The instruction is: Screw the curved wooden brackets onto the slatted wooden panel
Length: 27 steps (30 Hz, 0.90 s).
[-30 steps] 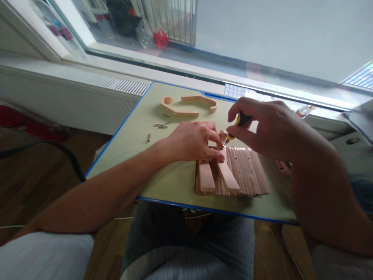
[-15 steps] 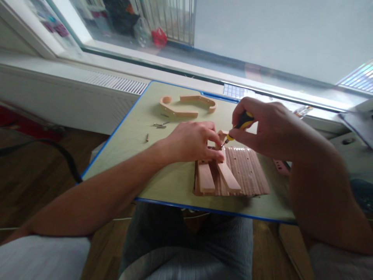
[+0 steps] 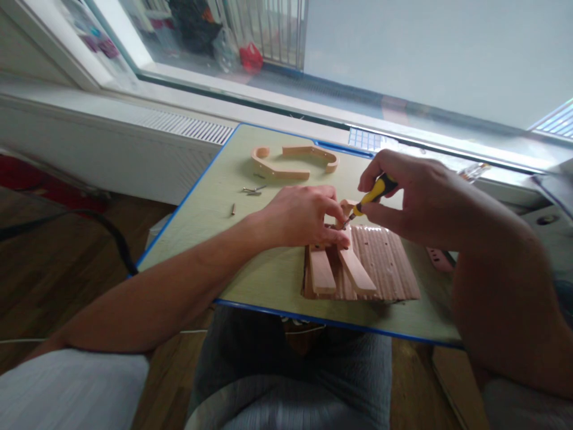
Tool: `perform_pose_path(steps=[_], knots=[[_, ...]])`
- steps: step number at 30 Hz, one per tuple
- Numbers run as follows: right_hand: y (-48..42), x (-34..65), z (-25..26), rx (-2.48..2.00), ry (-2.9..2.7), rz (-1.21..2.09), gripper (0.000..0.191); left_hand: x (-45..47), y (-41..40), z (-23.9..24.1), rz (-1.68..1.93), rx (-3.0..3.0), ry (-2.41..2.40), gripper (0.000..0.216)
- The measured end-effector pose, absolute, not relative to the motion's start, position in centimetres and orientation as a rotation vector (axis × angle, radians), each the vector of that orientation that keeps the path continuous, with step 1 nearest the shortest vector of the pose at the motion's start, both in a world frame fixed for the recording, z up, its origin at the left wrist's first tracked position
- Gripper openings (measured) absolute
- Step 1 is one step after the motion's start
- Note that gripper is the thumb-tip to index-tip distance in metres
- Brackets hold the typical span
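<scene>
My right hand is closed around a yellow and black screwdriver, its handle slanting up to the right. The screwdriver's tip meets a wooden hook near a spot between my left fingertips; the screw there is mostly hidden. My left hand pinches that hook with thumb and fingers. A second wooden hook lies beside it on the left, partly under the hand. Both rest on a piece of corrugated cardboard with several small holes.
Two more curved wooden hooks lie at the back of the blue-edged table. Several loose screws and one single screw lie to the left. A window and radiator border the table; a pink object is by my right forearm.
The whole view has shifted slightly right. My right fingers have changed position a little on the screwdriver, so more of its yellow handle shows. My left hand keeps its pinch.
</scene>
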State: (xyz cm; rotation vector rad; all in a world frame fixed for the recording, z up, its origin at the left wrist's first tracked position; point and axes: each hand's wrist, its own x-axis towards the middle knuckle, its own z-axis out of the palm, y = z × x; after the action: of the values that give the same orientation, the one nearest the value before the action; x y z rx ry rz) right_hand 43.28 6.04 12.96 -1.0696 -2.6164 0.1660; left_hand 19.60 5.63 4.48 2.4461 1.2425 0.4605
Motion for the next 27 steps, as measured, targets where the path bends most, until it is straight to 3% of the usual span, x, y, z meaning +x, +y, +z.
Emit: perform_pose_path(steps=[6, 14, 27], knots=[[5.86, 42.99, 12.92, -1.115, -2.576, 0.194, 0.037, 19.66, 5.47, 4.84, 0.452, 2.452, 1.236, 0.034], [6.11, 42.38, 12.38, -1.245, -2.541, 0.045, 0.020, 19.62, 5.50, 4.39, 0.481, 2.480, 1.231, 0.035], [6.22, 43.18, 12.63, -1.084, -2.629, 0.215, 0.029, 19.66, 5.48, 4.67, 0.455, 2.457, 1.236, 0.036]])
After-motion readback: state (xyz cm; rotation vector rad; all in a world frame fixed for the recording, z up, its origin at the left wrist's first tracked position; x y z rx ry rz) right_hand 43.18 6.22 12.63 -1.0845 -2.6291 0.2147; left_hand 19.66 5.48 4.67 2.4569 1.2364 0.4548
